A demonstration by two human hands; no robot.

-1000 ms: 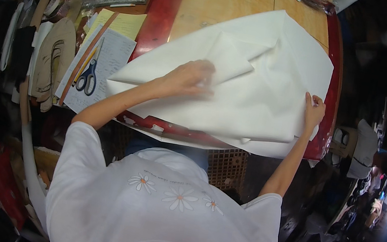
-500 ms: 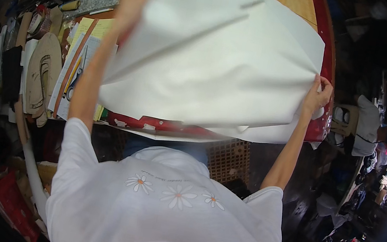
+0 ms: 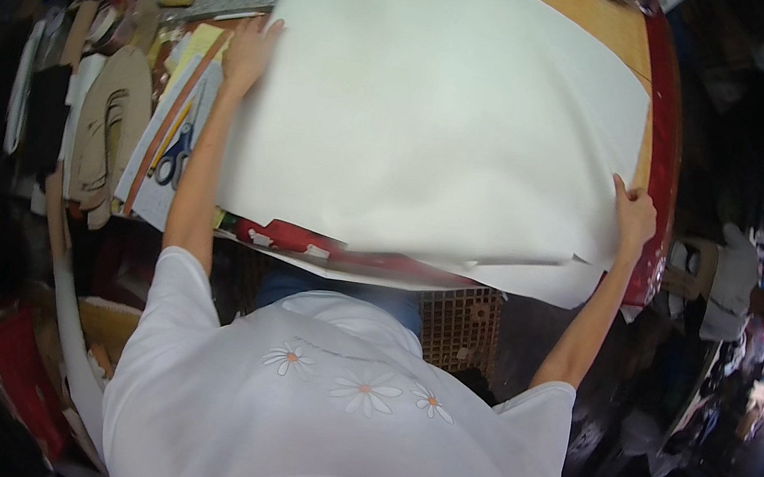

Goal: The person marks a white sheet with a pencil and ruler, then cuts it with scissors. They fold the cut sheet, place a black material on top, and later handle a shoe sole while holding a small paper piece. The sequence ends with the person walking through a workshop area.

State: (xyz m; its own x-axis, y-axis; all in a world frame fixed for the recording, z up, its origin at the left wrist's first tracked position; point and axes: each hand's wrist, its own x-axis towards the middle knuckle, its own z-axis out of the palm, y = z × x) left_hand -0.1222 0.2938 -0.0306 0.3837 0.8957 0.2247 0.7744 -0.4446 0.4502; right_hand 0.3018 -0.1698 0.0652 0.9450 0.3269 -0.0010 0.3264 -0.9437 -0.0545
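Observation:
A large, pliable white sheet (image 3: 443, 108) covers most of the work table, with soft waves toward its right side and a fold near its front right corner. Whether it is paper or a leather-like material I cannot tell. At its left edge lies my left hand (image 3: 247, 57), fingers stretched forward and the thumb apart on the sheet. My right hand (image 3: 638, 219) pinches the right edge between thumb and curled fingers. Left of my left forearm are blue-handled scissors (image 3: 173, 156) and a yellow pencil (image 3: 170, 137) on papers.
Beige sole-shaped patterns (image 3: 114, 121) lie at the left. The table's red border (image 3: 659, 163) runs down the right side. A brown lattice crate (image 3: 458, 328) stands under the front edge. Another person (image 3: 738, 295) sits off to the right.
My left hand has come down and nearer, lowering the raised left part of the sheet onto the table. The big creases have flattened. My right hand stays at the right edge.

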